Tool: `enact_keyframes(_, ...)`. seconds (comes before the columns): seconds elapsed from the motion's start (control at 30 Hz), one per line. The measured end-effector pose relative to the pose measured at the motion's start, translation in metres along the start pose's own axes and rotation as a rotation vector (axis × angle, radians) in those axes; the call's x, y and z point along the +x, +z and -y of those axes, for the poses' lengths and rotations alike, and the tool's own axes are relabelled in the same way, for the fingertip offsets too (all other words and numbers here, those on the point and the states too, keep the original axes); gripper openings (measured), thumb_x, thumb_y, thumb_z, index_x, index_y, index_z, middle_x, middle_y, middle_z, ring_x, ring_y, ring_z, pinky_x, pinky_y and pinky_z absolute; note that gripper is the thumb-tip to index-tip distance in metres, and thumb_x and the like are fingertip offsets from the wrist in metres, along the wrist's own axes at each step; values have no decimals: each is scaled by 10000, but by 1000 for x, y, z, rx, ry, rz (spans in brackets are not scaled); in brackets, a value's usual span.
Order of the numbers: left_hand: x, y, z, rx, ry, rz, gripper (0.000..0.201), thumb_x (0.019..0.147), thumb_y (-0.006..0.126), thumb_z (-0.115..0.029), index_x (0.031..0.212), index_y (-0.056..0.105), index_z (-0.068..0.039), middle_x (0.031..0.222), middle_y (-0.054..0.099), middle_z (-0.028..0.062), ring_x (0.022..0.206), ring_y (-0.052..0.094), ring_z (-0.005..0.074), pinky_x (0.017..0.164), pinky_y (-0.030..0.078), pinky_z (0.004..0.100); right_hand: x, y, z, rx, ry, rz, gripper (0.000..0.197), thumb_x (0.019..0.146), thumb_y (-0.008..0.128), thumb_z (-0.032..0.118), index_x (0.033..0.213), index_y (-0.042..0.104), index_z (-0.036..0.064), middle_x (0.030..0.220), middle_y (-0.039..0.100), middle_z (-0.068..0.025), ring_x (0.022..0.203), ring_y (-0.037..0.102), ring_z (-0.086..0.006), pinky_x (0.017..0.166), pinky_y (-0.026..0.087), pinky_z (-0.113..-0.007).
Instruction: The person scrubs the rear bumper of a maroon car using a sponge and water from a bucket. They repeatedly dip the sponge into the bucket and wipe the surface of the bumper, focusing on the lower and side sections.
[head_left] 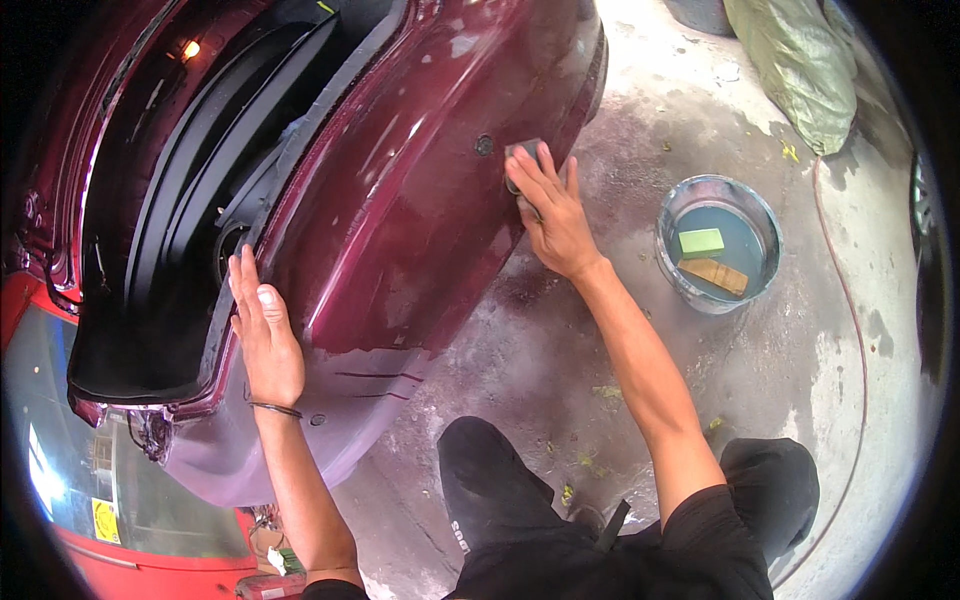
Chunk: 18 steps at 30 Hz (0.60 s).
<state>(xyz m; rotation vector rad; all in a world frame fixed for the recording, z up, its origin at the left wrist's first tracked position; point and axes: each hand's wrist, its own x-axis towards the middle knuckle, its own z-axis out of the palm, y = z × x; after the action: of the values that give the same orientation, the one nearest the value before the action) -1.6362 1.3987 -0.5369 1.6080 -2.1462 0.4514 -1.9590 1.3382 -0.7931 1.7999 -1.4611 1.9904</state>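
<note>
Well left of the left fingers I can see a red car (100,555), and nearer, just beyond those fingertips, the dark opening (170,330) of a maroon car body. The left hand (268,335) rests flat on the edge of that opening, its fingers nearly together and straight, gripping nothing that I can make out; a dark bracelet (275,409) circles the wrist behind them. Right of these fingers the glossy maroon panel (400,225) stretches across to the other hand, turning dull and paler below them, with thin dark lines (380,376) on it. A round plug (484,145) sits in the panel just left of the right fingertips. The right hand (555,215) has its fingers slightly apart, laid over a dark pad (530,147) and holding it against the panel near its outer edge; I cannot tell how the thumb grips. Right of those fingers, apart from them, stands a bucket (771,250) of cloudy water with a green block (702,243) and a tan block (713,276); farther right runs a thin hose (843,270).
</note>
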Motion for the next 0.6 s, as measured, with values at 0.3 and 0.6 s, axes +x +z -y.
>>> enact_keyframes(0.3, 0, 4, 9, -46, 25, 1, 769, 1151, 173, -686, 1764, 286, -237, 1834, 231, 134, 1701, 182, 355, 1319, 124, 661, 36, -2, 0, -50, -114, -39, 708, 1003, 670, 42, 1650, 496, 269, 1746, 448, 15, 1648, 331, -361, 1301, 181, -750)
enact_keyframes(0.6, 2, 4, 3, -25, 31, 7, 805, 1137, 139, -715, 1764, 287, -231, 1833, 225, 146, 1697, 196, 356, 1324, 149, 638, 51, 6, 23, -64, 62, -173, 637, 1086, 597, 184, 1697, 417, 174, 1789, 358, -92, 1661, 286, -401, 1306, 143, -728)
